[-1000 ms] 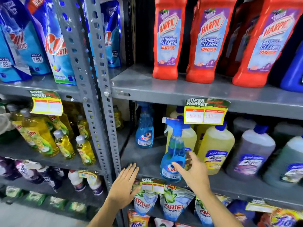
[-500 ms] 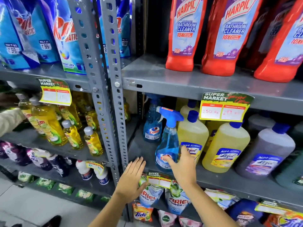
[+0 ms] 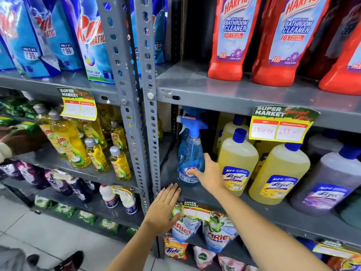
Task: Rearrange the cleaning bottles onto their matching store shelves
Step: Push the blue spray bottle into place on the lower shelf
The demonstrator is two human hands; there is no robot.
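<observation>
A blue spray bottle point(image 3: 190, 151) with a blue trigger head stands at the left end of the grey middle shelf point(image 3: 273, 216), beside the perforated upright post point(image 3: 148, 114). My right hand point(image 3: 210, 173) grips its lower body, thumb across the label and fingers round the right side. Behind it the top of a second blue spray bottle point(image 3: 192, 110) shows. My left hand point(image 3: 164, 209) lies flat and open against the shelf's front edge, holding nothing. Yellow Lizol bottles point(image 3: 237, 159) stand right next to the held bottle.
Red Harpic bottles point(image 3: 232, 36) fill the shelf above. A purple Lizol bottle point(image 3: 328, 184) stands further right. Yellow dish-soap bottles point(image 3: 72, 141) occupy the left bay. Ariel pouches point(image 3: 218, 231) hang below. A price tag point(image 3: 281, 124) hangs from the upper shelf. Another person's sleeve point(image 3: 5, 151) enters at left.
My right hand has slid the blue spray bottle left and back along the shelf toward the post. The view has moved closer. My left hand stays at the shelf edge.
</observation>
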